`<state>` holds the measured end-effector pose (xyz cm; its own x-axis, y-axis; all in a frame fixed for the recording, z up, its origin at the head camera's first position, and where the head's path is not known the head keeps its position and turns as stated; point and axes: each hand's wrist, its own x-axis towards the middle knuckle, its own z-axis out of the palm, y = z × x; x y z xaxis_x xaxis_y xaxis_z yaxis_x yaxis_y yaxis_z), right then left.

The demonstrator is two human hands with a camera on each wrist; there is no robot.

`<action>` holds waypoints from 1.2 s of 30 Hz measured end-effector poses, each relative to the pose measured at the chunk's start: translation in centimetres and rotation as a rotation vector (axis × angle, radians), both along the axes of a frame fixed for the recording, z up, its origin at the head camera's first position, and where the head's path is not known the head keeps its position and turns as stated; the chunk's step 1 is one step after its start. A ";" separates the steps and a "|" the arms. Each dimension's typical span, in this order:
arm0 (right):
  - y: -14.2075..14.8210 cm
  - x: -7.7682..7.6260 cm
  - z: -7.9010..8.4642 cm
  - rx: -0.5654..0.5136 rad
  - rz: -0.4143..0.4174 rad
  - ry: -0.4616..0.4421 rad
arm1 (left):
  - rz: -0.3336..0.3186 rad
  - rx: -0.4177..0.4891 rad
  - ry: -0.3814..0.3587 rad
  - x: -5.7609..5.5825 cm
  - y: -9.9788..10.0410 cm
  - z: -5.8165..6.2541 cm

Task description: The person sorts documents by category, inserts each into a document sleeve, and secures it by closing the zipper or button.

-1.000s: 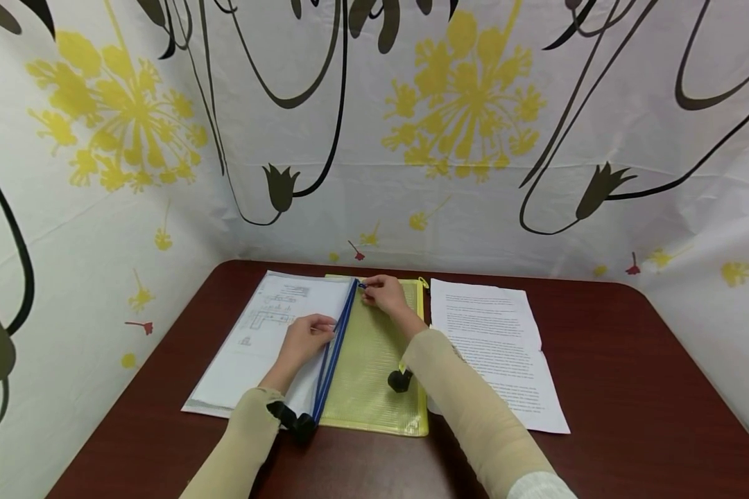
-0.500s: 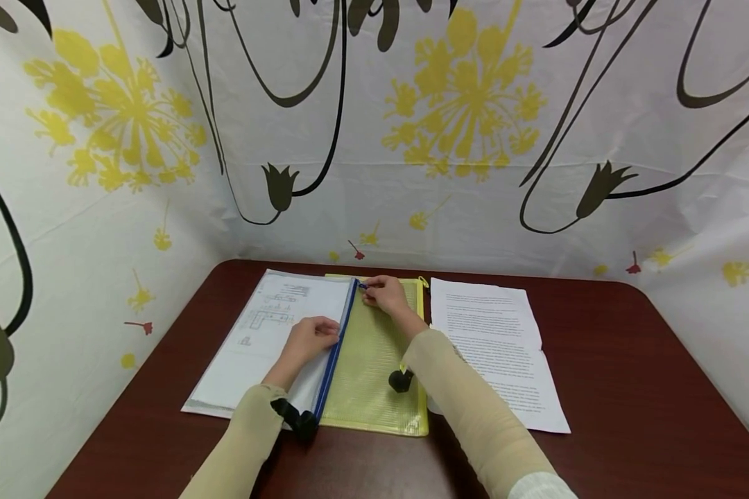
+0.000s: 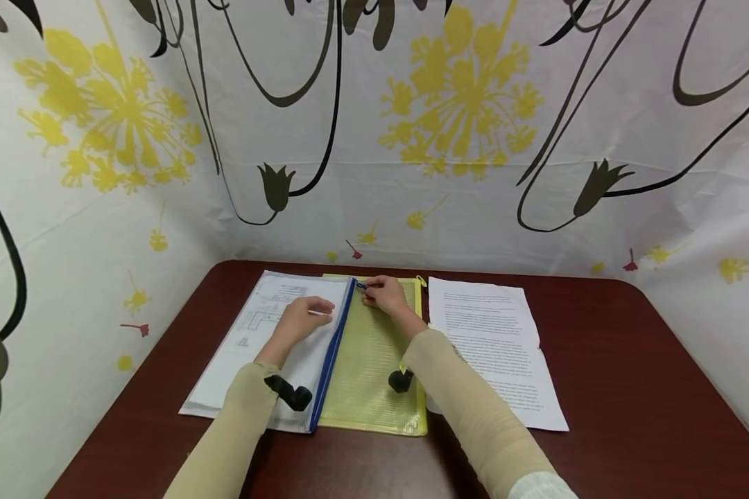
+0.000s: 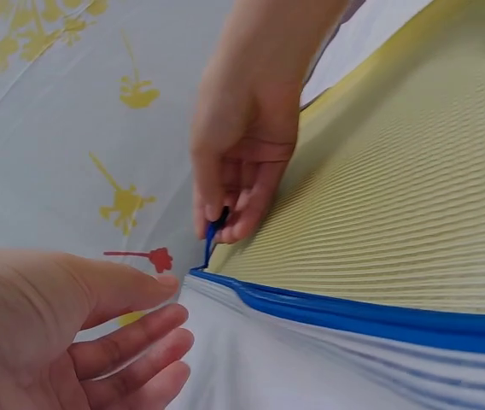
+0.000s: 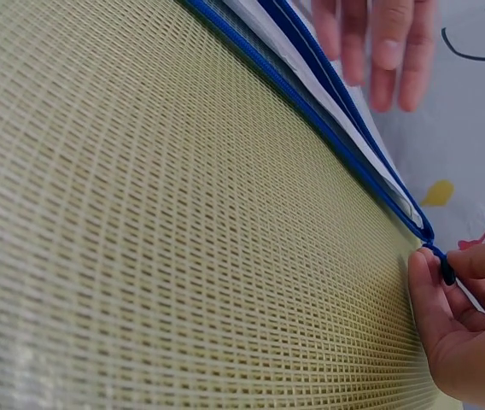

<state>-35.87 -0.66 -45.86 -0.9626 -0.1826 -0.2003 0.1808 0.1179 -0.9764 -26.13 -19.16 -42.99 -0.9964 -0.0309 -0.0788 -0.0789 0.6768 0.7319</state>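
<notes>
Three flat items on the red-brown surface (image 3: 630, 374); clock centre = yellow mesh pouch (image 3: 377, 353), head view, 12 = far side. 9 o'clock: clear pouch (image 3: 295, 419), white sheets (image 3: 243, 360) showing through, faint diagrams on top, overlapping the yellow one's edge. 10 o'clock: left hand (image 3: 298, 322) above those sheets, thumb and fingers apart, near the blue zip (image 3: 332, 355). Zip runs along the clear pouch's 3 o'clock side; right wrist view has its two bands parted, paper edge between, meeting by the pull (image 4: 212, 237). 12 o'clock: right hand (image 3: 385, 294) clamped on that pull, thumb against fingers, at the zip's far end. 1 o'clock: small yellow loop (image 3: 421, 281), far corner. 3 o'clock: printed sheets (image 3: 493, 346), text facing up, just beside the yellow pouch.
</notes>
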 end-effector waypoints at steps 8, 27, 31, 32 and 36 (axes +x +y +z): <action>0.1 0.1 0.1 0.014 -0.010 0.000 | 0.027 0.025 0.040 -1.8 -0.1 0.5; 0.2 0.3 -0.2 0.104 0.011 0.061 | 0.003 0.148 0.077 -5.5 -0.2 -3.1; 0.1 0.5 -0.1 0.112 0.012 0.071 | -0.016 0.154 0.131 -5.5 -0.4 -3.9; 0.1 0.5 -0.1 0.113 0.010 0.072 | -0.015 0.162 0.136 -5.5 -0.4 -4.1; 0.4 0.6 -0.1 0.129 0.003 0.079 | -0.014 0.191 0.112 -5.5 -0.4 -4.6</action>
